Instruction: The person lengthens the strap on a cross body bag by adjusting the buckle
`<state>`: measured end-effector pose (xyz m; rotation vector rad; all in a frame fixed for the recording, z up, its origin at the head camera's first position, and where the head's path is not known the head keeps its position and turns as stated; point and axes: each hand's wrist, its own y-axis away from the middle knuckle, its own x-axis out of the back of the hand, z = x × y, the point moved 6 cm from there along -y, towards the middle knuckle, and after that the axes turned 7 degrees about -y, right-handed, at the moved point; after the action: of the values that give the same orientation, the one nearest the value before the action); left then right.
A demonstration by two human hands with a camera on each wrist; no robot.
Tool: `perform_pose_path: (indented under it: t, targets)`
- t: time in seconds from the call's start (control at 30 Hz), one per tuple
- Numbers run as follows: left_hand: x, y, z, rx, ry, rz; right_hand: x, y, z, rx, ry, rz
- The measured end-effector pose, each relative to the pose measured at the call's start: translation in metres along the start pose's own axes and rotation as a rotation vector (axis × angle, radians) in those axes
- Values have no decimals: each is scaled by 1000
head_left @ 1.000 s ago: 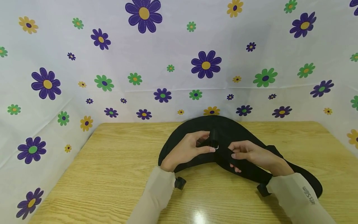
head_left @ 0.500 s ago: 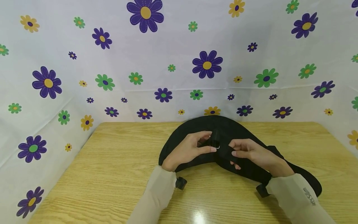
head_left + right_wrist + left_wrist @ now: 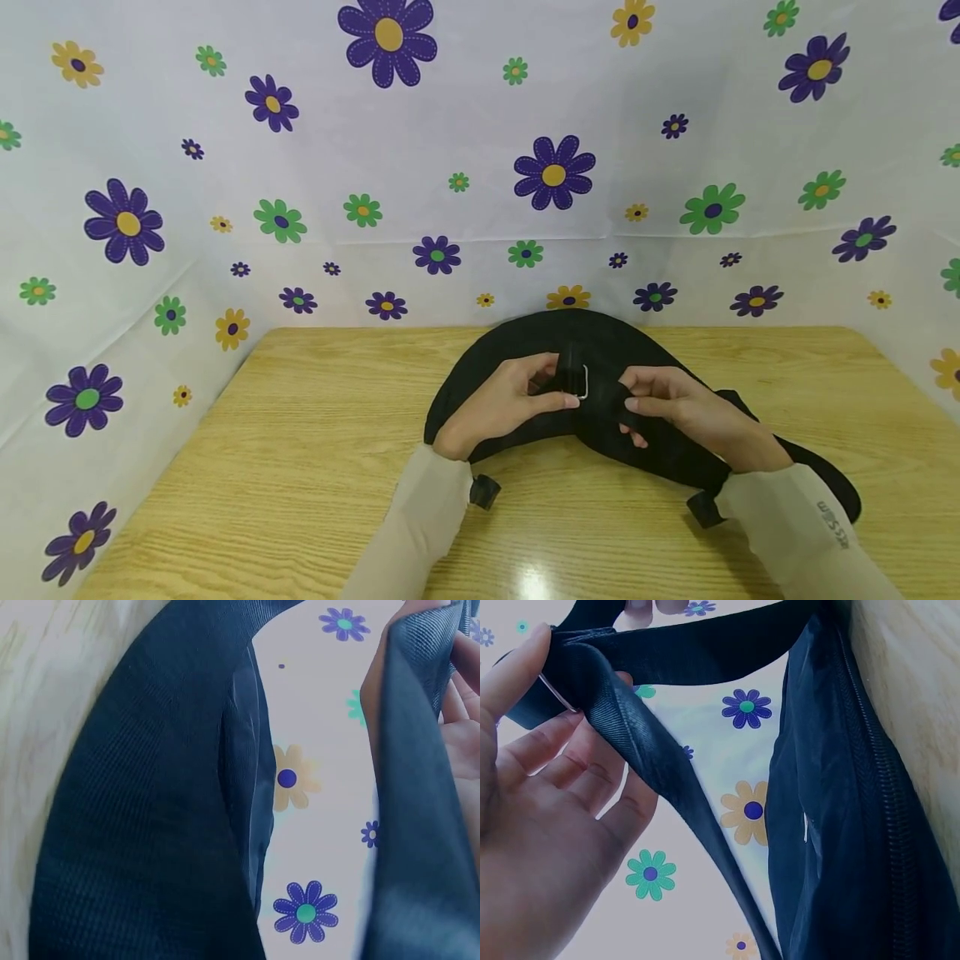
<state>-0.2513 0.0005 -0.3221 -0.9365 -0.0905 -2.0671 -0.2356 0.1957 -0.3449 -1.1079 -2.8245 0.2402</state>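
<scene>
"What is found, going from the left?"

"First the left hand (image 3: 502, 404), by whose thumb and fingers a flat, black, woven strap (image 3: 705, 649) is pinched. Just beside that thumb tip a thin, silver-coloured metal ring (image 3: 586, 383) is seen, between the two hands."

"By which hand is it more nearly reached?"

"By the left; some space is left between it and the right hand (image 3: 675, 412). Its long side is held roughly upright."

"And at the right hand?"

"A length of black strap is pinched there by thumb and fingers, its long axis slanted from the fingertips back toward the right wrist."

"The bag?"

"The curved, black fabric bag (image 3: 592, 329) is laid on the pale wooden counter (image 3: 337, 400), beneath and beyond both hands, its narrow end spread past the right wrist."

"How many of each?"

"Two hands, one ring, one bag and two small black boxes (image 3: 484, 492), one by each wrist, are counted. Whether one strap or two are held cannot be told."
</scene>
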Motion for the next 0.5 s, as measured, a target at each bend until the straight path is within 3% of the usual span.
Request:
perform_pose_path:
  t: [0.13,0.5]
  targets:
    - [-5,0,1,-14,16,-16,-5,-4,2,-36,18,-2]
    - [-21,-3,7,-41,93,-69,-15,-10,-2,-34,-16,1]
